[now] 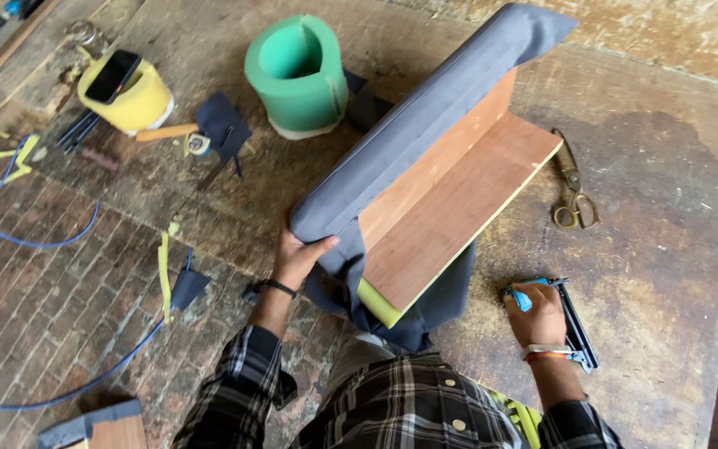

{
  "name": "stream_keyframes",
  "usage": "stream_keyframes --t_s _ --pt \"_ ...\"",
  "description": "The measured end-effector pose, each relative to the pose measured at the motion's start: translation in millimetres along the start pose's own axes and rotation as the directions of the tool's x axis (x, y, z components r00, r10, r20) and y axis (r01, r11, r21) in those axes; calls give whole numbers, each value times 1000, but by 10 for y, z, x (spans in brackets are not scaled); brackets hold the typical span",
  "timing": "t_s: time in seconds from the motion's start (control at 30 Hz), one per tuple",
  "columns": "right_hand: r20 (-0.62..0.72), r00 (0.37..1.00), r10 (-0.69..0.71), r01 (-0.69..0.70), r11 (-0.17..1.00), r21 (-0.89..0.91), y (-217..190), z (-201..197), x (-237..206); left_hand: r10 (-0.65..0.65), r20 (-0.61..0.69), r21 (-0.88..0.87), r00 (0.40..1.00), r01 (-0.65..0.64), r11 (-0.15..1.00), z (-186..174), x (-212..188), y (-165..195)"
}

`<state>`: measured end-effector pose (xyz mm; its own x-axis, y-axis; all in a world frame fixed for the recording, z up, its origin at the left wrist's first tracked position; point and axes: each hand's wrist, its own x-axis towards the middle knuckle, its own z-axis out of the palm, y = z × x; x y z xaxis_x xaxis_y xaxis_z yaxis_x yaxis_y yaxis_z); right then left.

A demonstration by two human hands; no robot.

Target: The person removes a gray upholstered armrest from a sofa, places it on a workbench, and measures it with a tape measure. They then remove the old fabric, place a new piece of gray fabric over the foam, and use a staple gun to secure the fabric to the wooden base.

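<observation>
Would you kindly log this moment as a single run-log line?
left hand: grips grey fabric on wooden panel | right hand: on staple gun lying on workbench | scissors: idle beside panel

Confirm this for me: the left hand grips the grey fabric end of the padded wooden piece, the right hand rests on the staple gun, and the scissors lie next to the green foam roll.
Not quite. In the head view the scissors lie right of the wooden piece, away from the green foam roll. The left hand does grip the grey fabric, and the right hand rests on the staple gun.

Soft, even daylight is falling across everything we are seeing.
We are noticing faint shadows, no glare, slight blur and wide-angle bending toward the edges.
</observation>
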<state>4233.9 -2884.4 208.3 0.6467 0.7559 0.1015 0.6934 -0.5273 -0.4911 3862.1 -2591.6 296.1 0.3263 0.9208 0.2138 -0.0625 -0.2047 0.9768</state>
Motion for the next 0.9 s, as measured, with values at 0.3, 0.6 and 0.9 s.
stream_keyframes --t_s 0.3,0.6,0.9 --pt "343 802 -489 478 870 122 -1507 -107 -83 92 -70 264 993 -70 962 39 157 87" --pt "33 780 -625 623 771 -135 -2497 -278 130 184 110 434 977 -213 875 549 1298 1373" --pt "-491 645 -586 756 585 294 -3314 -1345 669 229 666 -281 710 -46 959 346 2450 2565"
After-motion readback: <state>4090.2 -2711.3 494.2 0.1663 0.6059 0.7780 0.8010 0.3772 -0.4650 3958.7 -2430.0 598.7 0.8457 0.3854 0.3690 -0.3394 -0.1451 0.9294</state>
